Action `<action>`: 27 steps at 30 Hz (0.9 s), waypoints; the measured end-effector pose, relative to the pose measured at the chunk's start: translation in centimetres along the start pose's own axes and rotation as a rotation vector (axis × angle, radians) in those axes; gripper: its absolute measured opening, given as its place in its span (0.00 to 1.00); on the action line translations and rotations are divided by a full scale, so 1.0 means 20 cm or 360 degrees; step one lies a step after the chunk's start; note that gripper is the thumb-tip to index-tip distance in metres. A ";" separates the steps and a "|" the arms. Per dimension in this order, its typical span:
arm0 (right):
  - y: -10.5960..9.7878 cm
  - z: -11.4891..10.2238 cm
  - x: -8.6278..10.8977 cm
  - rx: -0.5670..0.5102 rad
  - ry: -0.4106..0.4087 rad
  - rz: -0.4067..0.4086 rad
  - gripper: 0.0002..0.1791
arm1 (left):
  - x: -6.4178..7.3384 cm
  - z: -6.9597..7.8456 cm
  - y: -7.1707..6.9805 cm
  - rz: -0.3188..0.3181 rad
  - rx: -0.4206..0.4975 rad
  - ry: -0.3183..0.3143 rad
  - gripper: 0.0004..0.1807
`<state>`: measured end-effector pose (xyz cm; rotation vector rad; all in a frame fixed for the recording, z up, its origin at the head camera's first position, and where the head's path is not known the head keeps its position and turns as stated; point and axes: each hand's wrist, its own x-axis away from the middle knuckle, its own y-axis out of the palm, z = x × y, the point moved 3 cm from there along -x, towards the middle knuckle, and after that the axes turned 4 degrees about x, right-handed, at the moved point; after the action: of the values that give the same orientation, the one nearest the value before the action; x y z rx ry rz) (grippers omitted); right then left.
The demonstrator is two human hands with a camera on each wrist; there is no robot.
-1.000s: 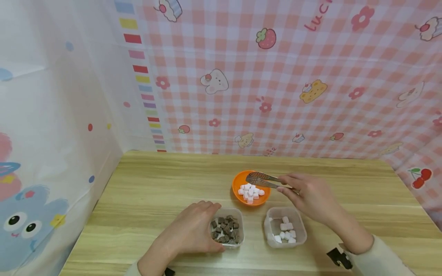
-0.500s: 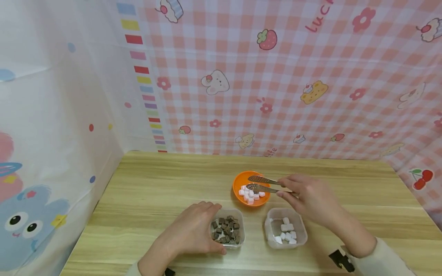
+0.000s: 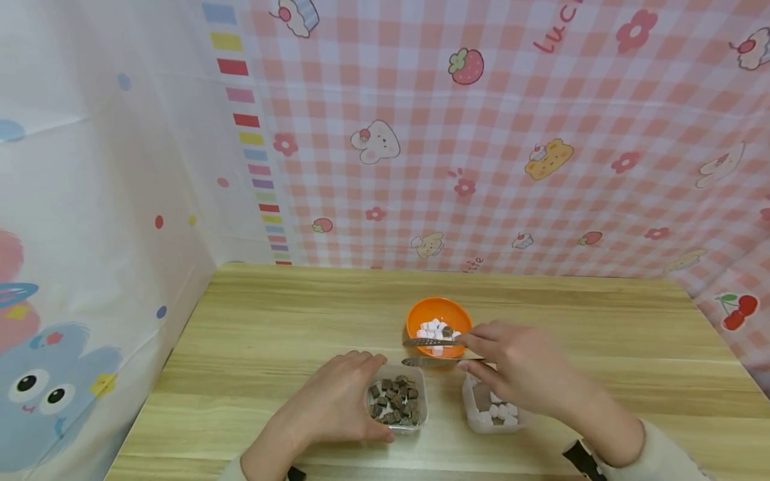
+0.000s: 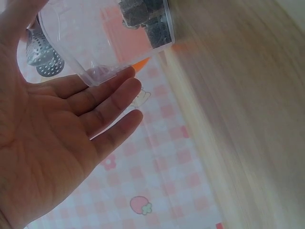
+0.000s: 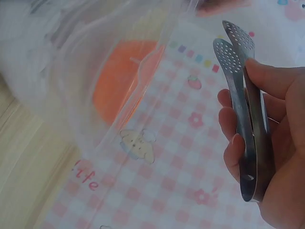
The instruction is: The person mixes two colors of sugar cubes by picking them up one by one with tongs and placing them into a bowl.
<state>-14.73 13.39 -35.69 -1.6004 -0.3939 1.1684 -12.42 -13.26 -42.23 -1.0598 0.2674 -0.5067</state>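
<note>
Tongs [image 3: 430, 342] are at the orange bowl's [image 3: 436, 304] near edge, one arm across it, the other about at its near rim; tips apart, pointing left. Right hand [image 3: 523, 367] holds them, fingers curled round one arm, thumb on the other. Bowl has pinkish-white pieces [image 3: 432, 329] plus a dark cube [image 3: 447, 331]. Near-left of bowl: clear tub [image 3: 424, 401] of dark cubes [image 3: 394, 404], left hand [image 3: 337, 401] gripping its sides, fingers spread to tub width. Near-right of bowl: second tub [image 3: 481, 427], white pieces [image 3: 496, 411] inside, partly hidden by right hand. Wood-grain bench [image 3: 271, 321] under bowl, checked cloth [image 3: 421, 200] behind it.
</note>
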 end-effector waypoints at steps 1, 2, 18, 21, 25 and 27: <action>0.00 -0.01 0.00 -0.0009 -0.0013 -0.0010 0.19 | 0.00 0.00 0.00 0.0000 0.0002 -0.0001 0.58; 0.01 -0.02 -0.01 -0.0015 -0.0030 -0.0023 0.18 | 0.00 0.00 0.00 -0.0001 0.0004 -0.0002 0.58; 0.10 -0.18 -0.09 0.0073 -0.0185 -0.0313 0.15 | 0.00 0.01 -0.01 0.0001 0.0007 -0.0004 0.57; 0.12 -0.21 -0.10 0.0142 -0.0207 -0.0376 0.16 | -0.01 0.00 -0.01 0.0004 0.0000 -0.0001 0.57; 0.15 -0.24 -0.12 0.0204 -0.0237 -0.0439 0.14 | -0.01 0.00 -0.01 0.0002 -0.0004 0.0005 0.57; 0.16 -0.26 -0.12 0.0206 -0.0251 -0.0464 0.14 | -0.01 0.00 -0.01 -0.0002 -0.0001 0.0005 0.57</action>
<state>-12.52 7.42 -37.61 -1.2939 -0.6195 1.0746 -12.58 -13.15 -42.09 -1.0600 0.2694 -0.5094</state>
